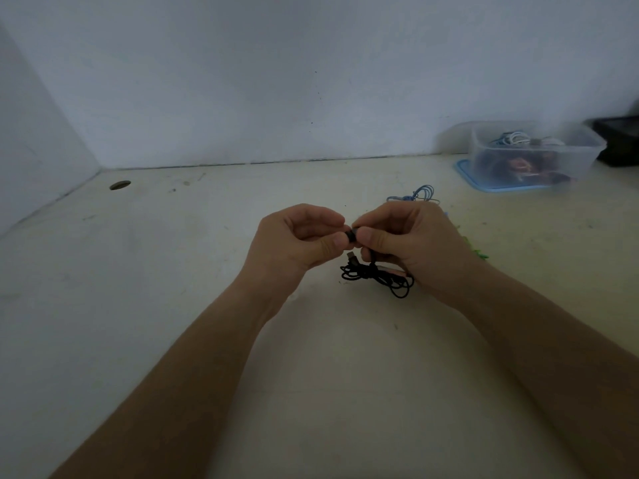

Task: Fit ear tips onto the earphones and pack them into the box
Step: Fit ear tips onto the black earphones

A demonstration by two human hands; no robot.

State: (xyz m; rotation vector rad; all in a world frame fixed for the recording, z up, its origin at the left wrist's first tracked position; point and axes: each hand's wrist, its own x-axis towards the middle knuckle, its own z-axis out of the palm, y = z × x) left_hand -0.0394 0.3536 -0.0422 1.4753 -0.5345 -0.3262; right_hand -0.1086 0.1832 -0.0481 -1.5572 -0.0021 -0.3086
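Between opposing fingers (375, 238), black ear tip (351, 235)

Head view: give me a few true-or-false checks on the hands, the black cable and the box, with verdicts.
1. The left hand and right hand pinch a small black piece between them. True.
2. The black cable is already packed in the clear box. False: it is bunched below the right hand, well away from the box.
3. The clear box stands on a blue lid. True.
4. The clear box is empty. False: cables lie in it.
5. A blue cable lies on the table behind the right hand. True.
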